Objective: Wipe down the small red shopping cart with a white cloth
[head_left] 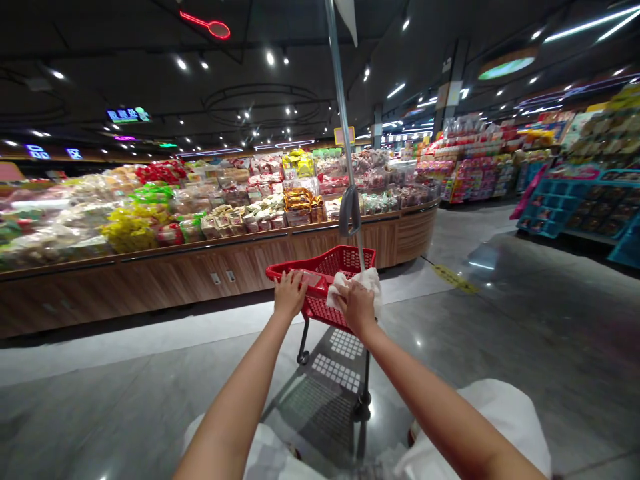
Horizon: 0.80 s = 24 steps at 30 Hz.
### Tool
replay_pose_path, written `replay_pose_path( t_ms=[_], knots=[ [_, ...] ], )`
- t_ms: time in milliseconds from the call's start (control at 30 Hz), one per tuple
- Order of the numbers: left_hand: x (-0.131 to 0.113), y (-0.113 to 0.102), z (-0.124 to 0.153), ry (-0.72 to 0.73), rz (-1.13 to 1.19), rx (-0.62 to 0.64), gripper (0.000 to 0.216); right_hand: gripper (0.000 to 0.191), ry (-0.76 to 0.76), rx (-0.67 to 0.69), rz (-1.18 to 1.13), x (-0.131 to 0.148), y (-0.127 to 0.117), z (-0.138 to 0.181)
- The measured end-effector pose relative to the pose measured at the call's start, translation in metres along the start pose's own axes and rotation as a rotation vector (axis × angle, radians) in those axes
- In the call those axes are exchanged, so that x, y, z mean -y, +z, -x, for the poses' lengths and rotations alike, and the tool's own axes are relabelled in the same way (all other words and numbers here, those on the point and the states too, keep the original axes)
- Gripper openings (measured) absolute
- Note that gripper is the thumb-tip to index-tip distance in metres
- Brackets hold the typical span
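A small red shopping cart (334, 261) stands on the shiny grey floor in front of me. My left hand (289, 293) is closed over the cart's near rim on the left side. My right hand (356, 305) grips the rim on the right, with a crumpled white cloth (369, 280) bunched under its fingers. A tall grey pole (341, 113) with a looped handle rises from the cart's right side and runs out of view at the top.
A long curved wooden display counter (200, 263) piled with packaged snacks runs along the left and ahead. Blue racks (565, 207) and colourful shelves stand at the right. A yellow floor marking (454, 277) lies beyond the cart. Open floor stretches to the right.
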<state>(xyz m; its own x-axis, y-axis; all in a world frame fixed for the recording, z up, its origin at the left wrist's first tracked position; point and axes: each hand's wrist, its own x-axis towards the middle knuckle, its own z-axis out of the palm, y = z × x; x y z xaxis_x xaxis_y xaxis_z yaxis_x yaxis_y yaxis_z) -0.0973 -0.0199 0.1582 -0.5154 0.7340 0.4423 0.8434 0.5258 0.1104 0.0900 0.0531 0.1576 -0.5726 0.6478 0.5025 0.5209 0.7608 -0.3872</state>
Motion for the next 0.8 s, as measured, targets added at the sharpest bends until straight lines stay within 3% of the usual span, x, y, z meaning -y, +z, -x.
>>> replay_pose_path(
  t_ms=[167,300,433,533,700,800],
  knots=[
    [-0.012,-0.008,0.018,-0.006,-0.001,-0.084,0.046,0.03,-0.211,0.03,0.034,0.027,0.003,-0.016],
    [0.006,-0.032,0.016,0.165,0.049,-0.05,0.041,0.033,-0.347,0.003,0.107,0.012,0.0,-0.009],
    [0.028,-0.048,0.006,0.14,0.003,0.031,0.043,0.038,-0.283,-0.055,0.205,-0.025,-0.016,0.002],
    [0.025,-0.043,0.004,0.047,-0.146,0.128,0.054,0.042,-0.193,-0.066,0.239,-0.041,-0.027,0.001],
    [-0.006,-0.027,0.015,-0.04,-0.193,0.1,0.067,0.034,-0.029,-0.005,0.18,-0.028,-0.024,-0.019],
    [-0.022,-0.023,0.019,-0.054,-0.19,0.041,0.067,0.035,-0.067,-0.029,0.114,-0.005,-0.01,-0.026]
  ],
)
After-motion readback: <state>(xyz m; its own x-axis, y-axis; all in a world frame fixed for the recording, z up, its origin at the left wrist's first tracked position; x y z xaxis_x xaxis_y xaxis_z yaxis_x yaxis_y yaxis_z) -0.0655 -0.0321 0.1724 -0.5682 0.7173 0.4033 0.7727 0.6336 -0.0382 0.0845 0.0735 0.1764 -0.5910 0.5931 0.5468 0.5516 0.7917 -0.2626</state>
